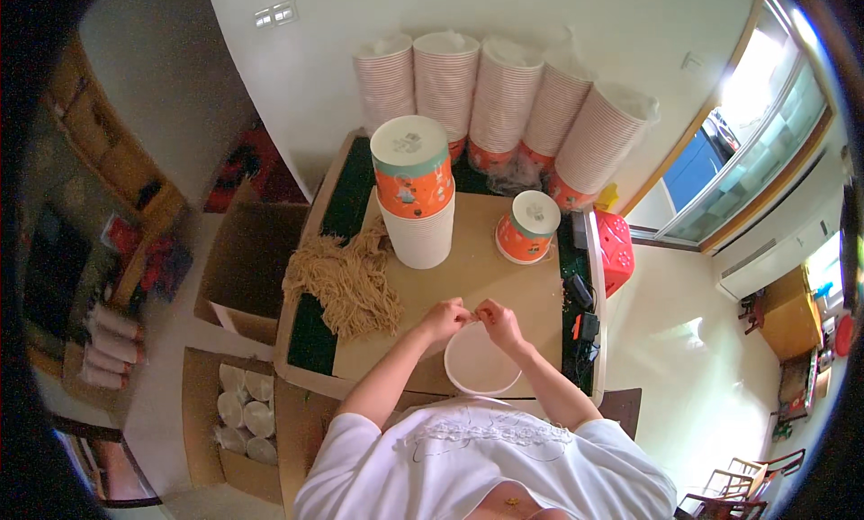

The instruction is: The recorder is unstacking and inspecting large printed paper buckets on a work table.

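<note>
My left hand (445, 318) and my right hand (498, 324) meet fingertip to fingertip at the far rim of a white paper bucket (483, 362). Both are closed in a pinch; what lies between the fingers is too small to make out. The bucket stands mouth up close to my body, and its inside is white. To the left lies a tangled heap of tan cords (346, 282). Beyond my hands, an upside-down orange and green printed bucket (414, 180) tops a stack of white nested buckets (421, 237). A shorter upturned orange bucket (526, 232) sits at the right.
Several tall stacks of plastic-wrapped buckets (447, 93) line the wall behind the table. Brown cardboard (477, 282) covers the table's middle. Black adapters and cables (585, 318) lie along its right edge, beside a red stool (614, 250). Cardboard boxes (202, 412) stand on the left floor.
</note>
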{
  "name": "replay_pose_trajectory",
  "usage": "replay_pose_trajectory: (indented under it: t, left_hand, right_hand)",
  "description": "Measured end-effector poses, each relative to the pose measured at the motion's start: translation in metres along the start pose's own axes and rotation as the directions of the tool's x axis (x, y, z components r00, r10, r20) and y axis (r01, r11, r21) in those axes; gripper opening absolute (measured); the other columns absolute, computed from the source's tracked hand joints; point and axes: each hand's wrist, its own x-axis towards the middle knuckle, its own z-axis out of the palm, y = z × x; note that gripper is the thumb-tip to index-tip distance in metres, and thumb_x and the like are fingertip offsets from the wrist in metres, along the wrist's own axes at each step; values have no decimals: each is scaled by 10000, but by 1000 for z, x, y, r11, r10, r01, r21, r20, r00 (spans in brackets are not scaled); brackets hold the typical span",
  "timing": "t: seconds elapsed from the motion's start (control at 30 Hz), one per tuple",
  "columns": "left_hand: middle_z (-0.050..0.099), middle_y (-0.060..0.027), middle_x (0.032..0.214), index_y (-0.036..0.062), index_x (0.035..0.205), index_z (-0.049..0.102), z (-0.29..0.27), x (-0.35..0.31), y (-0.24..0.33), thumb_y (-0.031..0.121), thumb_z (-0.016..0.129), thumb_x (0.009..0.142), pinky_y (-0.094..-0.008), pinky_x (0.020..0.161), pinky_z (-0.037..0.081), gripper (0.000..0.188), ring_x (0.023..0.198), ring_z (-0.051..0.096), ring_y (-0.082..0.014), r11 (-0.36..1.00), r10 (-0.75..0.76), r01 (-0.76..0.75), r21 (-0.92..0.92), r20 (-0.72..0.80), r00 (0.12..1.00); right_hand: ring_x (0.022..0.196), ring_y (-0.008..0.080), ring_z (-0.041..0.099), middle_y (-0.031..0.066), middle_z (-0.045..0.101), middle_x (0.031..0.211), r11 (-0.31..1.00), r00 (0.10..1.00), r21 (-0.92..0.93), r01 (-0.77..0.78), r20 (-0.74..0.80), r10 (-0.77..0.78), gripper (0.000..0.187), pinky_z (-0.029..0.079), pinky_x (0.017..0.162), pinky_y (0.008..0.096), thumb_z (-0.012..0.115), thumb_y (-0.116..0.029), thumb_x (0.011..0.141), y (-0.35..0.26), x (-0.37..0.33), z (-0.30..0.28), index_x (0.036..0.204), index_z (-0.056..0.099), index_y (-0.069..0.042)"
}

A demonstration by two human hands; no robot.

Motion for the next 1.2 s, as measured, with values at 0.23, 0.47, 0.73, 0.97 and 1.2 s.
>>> replay_pose_trajectory:
  t: [0.23,0.47,0.73,0.97,1.2]
  left_hand:
    - [528,-104,770,103,804,611,3,5,10,228,567,781,-380,630,452,134,708,557,-276,972,10,-23,232,56,998]
    - [571,-29,700,32,806,594,29,-8,-2,175,540,833,-218,519,429,155,586,537,-98,522,-470,413,-746,153,869]
    - [575,-11,650,51,803,613,35,-12,-5,146,582,805,-189,431,392,100,496,503,-72,99,-614,469,-878,317,723]
    - [584,3,651,71,781,634,39,-12,-6,146,625,782,-186,428,383,76,500,491,-57,146,-626,468,-871,285,726]
    - [621,-14,728,51,814,646,36,-10,8,118,630,773,-174,486,393,80,550,506,-48,443,-614,447,-777,100,783]
  right_hand:
    - [682,312,587,153,592,741,999,999,-38,-29,33,30,72,463,593,362,559,-115,773,-4,0,-6,795,586,-52]
    - [620,193,590,127,596,686,995,998,-96,-22,51,27,68,463,562,297,584,-80,765,-1,-4,-2,807,598,-28]
    - [677,269,599,141,611,766,993,997,-116,21,-70,-30,96,474,599,331,584,-62,756,-21,-17,3,827,643,-36]
    - [691,295,592,143,612,779,983,989,-164,81,-110,-100,114,468,615,340,582,-40,751,-26,-22,1,846,644,-32]
    - [749,298,603,151,616,825,992,994,-126,28,-103,-41,164,483,663,334,527,16,762,-31,-23,-2,869,643,-30]
